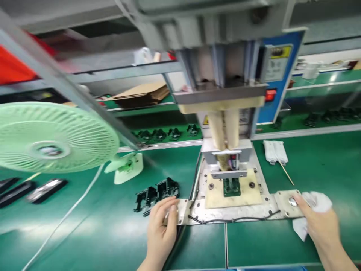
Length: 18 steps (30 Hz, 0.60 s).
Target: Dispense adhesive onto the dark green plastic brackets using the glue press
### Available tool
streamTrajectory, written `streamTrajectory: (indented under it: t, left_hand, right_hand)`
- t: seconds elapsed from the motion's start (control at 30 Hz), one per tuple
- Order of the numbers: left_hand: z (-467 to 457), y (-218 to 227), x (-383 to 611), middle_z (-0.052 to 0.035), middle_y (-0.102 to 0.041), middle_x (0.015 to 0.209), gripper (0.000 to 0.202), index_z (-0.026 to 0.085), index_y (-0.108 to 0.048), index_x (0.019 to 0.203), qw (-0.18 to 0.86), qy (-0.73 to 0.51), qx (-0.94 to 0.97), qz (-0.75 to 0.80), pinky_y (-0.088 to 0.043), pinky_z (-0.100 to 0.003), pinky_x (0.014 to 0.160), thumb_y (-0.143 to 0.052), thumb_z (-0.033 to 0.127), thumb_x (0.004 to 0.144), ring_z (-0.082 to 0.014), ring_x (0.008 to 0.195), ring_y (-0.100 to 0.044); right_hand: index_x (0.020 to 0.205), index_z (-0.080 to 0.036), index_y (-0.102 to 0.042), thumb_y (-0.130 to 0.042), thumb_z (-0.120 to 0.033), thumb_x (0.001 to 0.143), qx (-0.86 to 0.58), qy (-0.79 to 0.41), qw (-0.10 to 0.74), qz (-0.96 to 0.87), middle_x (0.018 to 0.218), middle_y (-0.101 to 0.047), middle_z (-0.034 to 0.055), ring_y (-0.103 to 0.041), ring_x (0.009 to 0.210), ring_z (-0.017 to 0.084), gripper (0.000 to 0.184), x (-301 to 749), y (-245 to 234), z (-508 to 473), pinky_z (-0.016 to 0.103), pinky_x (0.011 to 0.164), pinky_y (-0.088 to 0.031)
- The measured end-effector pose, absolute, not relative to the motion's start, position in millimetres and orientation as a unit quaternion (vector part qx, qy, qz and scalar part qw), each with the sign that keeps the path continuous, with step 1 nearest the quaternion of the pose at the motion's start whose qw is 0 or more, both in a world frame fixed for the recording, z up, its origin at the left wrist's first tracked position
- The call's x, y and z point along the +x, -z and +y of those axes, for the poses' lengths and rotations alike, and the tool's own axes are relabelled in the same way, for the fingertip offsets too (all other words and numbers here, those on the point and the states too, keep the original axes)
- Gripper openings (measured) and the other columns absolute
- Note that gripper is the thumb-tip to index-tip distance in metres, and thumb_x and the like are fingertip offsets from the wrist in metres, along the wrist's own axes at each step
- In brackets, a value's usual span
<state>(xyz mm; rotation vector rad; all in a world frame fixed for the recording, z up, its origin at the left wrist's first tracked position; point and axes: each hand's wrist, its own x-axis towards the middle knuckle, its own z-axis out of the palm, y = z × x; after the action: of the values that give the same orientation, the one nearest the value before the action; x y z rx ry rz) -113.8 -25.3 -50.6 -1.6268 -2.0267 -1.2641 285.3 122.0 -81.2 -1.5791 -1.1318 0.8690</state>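
In the head view, a bench press machine stands on a metal base with a button plate at each end. My left hand curls round the left button plate; any button there is hidden under the fingers. At the other end, the thumb of my right hand touches the metal button on the right button plate. A crumpled white cloth is held in that same hand. Under the press head, a dark green part sits on the cream fixture plate.
Black plastic parts lie just beyond my left hand. A green fan and its white cord occupy the left side. White packets with a thin wooden stick lie at right. Several black parts line the rear strip.
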Motion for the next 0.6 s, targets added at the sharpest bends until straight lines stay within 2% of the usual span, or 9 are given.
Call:
streamTrajectory:
  t: [0.13,0.27,0.47,0.6]
  left_hand:
    - [-19,51,-119,-0.0087,-0.067,0.096,0.019,0.018,-0.067,0.092,0.133,0.434,-0.540,-0.708,-0.047,-0.041,0.088,-0.052,0.029,0.094,-0.0258,0.095,-0.062]
    - [-16,50,-119,-0.0087,-0.067,0.092,0.019,0.017,-0.067,0.089,0.136,0.451,-0.529,-0.706,-0.047,-0.041,0.084,-0.054,0.031,0.092,-0.0260,0.091,-0.062]
    - [-13,47,-118,-0.0069,-0.066,0.089,0.016,0.018,-0.066,0.085,0.135,0.465,-0.541,-0.688,-0.048,-0.038,0.082,-0.054,0.025,0.091,-0.0233,0.088,-0.062]
    - [-10,50,-116,-0.0061,-0.066,0.087,0.016,0.018,-0.066,0.082,0.130,0.476,-0.540,-0.682,-0.049,-0.037,0.082,-0.053,0.023,0.090,-0.0221,0.087,-0.063]
  right_hand:
    - [0.067,-0.020,-0.049,-0.081,-0.052,0.066,-0.592,-0.359,0.555,-0.461,0.062,-0.054,-0.0023,-0.051,0.059,0.013,0.045,272,74,124,0.025,0.054,-0.041]
    - [0.065,-0.021,-0.045,-0.082,-0.052,0.067,-0.581,-0.385,0.566,-0.441,0.062,-0.050,-0.0045,-0.049,0.059,0.012,0.049,269,75,126,0.024,0.055,-0.042]
    - [0.074,-0.018,-0.056,-0.080,-0.057,0.069,-0.565,-0.409,0.595,-0.399,0.072,-0.059,0.0000,-0.056,0.065,0.015,0.046,273,82,127,0.027,0.061,-0.047]
    - [0.079,-0.018,-0.059,-0.077,-0.064,0.070,-0.566,-0.410,0.617,-0.362,0.067,-0.057,-0.0012,-0.052,0.053,0.013,0.050,274,81,127,0.025,0.046,-0.042]
